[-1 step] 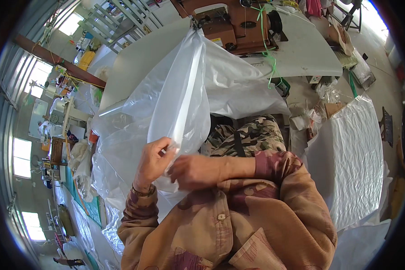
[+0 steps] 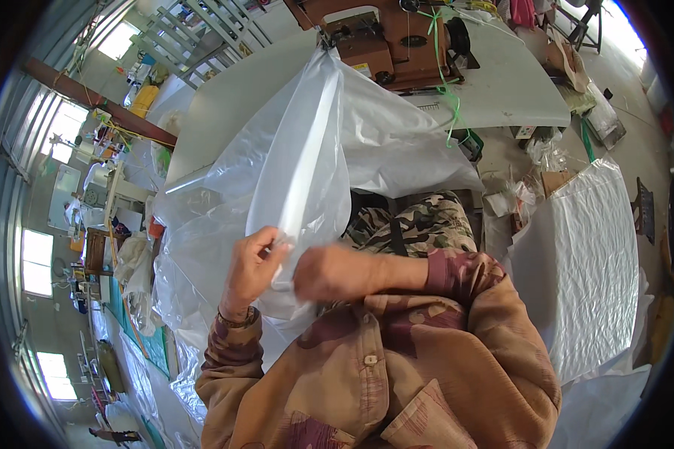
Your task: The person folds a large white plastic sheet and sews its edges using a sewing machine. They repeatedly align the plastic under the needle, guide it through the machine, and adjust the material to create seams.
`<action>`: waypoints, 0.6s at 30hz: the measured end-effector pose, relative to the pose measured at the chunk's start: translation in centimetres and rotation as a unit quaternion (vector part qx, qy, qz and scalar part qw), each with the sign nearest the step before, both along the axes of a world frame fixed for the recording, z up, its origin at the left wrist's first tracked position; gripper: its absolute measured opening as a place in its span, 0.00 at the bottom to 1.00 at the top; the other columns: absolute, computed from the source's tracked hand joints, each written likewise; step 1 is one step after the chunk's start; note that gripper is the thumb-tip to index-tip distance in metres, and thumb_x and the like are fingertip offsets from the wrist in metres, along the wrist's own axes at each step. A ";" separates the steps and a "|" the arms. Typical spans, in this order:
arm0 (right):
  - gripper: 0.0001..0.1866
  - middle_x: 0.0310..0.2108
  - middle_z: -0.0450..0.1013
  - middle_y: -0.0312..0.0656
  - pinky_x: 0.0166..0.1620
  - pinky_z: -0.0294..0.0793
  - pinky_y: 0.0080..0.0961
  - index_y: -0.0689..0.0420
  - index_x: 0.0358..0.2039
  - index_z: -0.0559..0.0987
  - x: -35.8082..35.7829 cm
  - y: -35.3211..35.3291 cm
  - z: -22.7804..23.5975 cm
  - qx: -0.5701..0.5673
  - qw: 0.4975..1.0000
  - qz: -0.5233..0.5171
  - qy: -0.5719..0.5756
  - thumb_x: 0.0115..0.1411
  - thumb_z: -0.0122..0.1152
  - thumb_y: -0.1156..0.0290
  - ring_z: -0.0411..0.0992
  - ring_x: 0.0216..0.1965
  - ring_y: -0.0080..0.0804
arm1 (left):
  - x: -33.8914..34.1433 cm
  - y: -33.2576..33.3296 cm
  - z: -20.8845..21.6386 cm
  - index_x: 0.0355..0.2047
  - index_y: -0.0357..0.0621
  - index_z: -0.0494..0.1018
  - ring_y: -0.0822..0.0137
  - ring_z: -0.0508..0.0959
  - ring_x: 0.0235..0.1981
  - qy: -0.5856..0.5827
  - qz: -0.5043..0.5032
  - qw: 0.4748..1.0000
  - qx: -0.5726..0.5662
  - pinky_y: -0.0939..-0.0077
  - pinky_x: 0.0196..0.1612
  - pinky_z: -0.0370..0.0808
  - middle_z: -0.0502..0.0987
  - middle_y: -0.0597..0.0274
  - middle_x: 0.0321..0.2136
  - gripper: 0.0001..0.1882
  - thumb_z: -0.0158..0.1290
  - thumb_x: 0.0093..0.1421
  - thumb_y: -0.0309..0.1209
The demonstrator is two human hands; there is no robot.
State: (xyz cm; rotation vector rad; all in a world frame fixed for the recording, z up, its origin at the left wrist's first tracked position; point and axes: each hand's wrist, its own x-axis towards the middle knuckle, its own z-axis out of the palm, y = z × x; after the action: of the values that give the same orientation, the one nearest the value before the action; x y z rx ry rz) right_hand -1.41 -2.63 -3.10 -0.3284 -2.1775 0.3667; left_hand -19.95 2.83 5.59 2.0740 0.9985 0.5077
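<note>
A large translucent plastic sheet [image 2: 273, 168] hangs from the needle area of a brown sewing machine [image 2: 412, 56] down towards my lap. A bright white folded band runs along its length. My left hand [image 2: 251, 271] pinches the lower end of that band between thumb and fingers. Just to its right is my right hand [image 2: 333, 273], smeared by motion, its forearm crossing in front of my body. Its fingers are too blurred to show whether they hold anything. More of the sheet spreads left over the table edge.
The machine stands on a pale table [image 2: 225, 97], with green string [image 2: 451, 105] hanging from it. At my right lies a stack of silvery-white sheeting [image 2: 595, 262]. A brown beam [image 2: 101, 102] and cluttered shelves stand on the left.
My right hand has moved slightly right, away from the left hand. The left hand has shifted only a little and keeps its pinch on the sheet.
</note>
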 end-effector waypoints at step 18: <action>0.08 0.30 0.75 0.27 0.42 0.66 0.16 0.50 0.31 0.79 9.0 11.0 -2.6 -0.501 0.695 -0.065 0.512 0.62 0.64 0.61 0.70 0.34 0.17 | 0.0 3.5 2.5 0.33 0.37 0.75 0.85 0.62 0.21 -0.127 0.058 0.982 0.131 0.87 0.24 0.58 0.71 0.76 0.18 0.08 0.57 0.65 0.31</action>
State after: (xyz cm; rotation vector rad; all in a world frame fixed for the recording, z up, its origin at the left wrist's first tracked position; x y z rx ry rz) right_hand 7.56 8.40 -5.69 -0.6535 -0.6729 1.2960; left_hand -19.90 6.34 8.10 2.1157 0.9446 0.9839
